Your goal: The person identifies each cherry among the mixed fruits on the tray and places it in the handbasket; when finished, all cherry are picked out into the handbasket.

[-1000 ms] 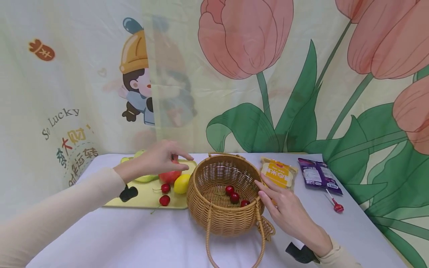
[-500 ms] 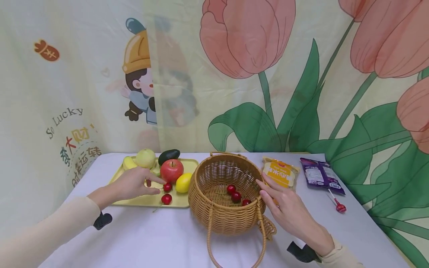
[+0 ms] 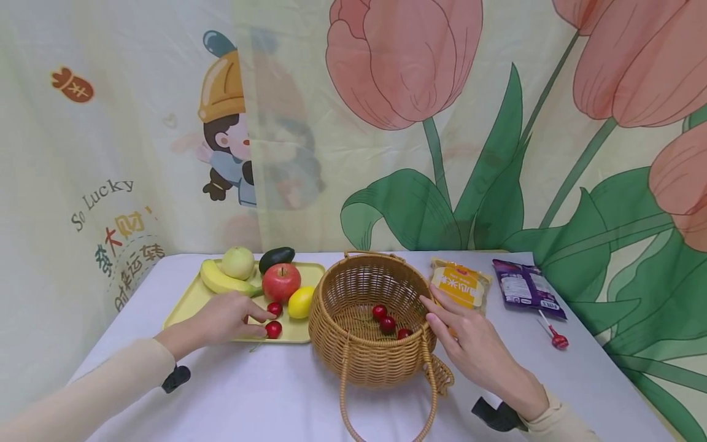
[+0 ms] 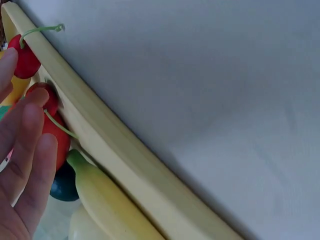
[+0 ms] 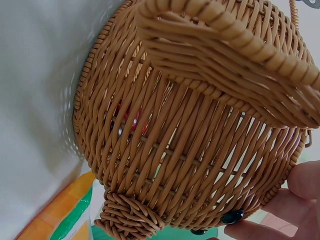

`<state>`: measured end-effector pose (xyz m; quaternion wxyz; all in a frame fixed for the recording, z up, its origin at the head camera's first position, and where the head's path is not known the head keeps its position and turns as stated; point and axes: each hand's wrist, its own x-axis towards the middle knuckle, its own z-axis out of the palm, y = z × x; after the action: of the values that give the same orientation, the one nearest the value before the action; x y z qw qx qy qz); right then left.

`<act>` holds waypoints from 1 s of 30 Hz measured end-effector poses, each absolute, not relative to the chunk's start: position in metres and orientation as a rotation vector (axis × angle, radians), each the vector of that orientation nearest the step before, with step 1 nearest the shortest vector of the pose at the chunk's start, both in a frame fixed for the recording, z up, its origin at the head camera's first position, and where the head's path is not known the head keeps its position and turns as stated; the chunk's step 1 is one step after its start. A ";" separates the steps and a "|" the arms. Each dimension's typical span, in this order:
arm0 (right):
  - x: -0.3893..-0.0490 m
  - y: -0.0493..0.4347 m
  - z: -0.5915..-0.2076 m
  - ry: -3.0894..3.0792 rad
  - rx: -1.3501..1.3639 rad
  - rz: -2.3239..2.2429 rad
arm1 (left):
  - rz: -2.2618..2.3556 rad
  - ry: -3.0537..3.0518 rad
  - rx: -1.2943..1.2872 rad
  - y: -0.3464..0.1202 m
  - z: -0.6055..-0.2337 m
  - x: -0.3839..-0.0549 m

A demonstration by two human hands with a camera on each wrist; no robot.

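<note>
In the head view my left hand [image 3: 229, 316] is low over the front of a yellow tray [image 3: 190, 307], thumb and index finger spread apart beside two red cherries. The thumb tip is at the front cherry [image 3: 273, 329]; the index finger points at the rear cherry [image 3: 274, 309]. The left wrist view shows the front cherry's green stem [image 4: 42, 28] over the tray edge. My right hand [image 3: 475, 344] holds the right rim of a wicker basket [image 3: 367, 362], some fingers over the rim and others outside. Several cherries [image 3: 388, 325] lie inside.
On the tray are a banana [image 3: 221, 281], a pale round fruit [image 3: 238, 263], a dark avocado-like fruit [image 3: 277, 258], an apple [image 3: 281, 283] and a lemon [image 3: 301, 302]. Right of the basket lie a yellow packet [image 3: 459, 285], a purple bag [image 3: 527, 285] and a lollipop [image 3: 559, 340].
My left hand has come back from above the apple, left and down to the cherries, then slightly nearer the front cherry. My right hand stays at the basket rim.
</note>
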<state>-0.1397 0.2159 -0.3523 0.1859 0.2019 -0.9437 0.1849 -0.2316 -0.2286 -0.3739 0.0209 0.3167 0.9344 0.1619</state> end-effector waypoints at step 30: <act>-0.141 0.216 -0.353 -2.639 0.580 0.522 | 0.481 2.906 0.983 -0.213 -0.381 -0.236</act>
<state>-0.1413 0.2165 -0.3532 0.1936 0.2067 -0.9408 0.1861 -0.2365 -0.2127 -0.3814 0.0182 0.3166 0.9357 0.1548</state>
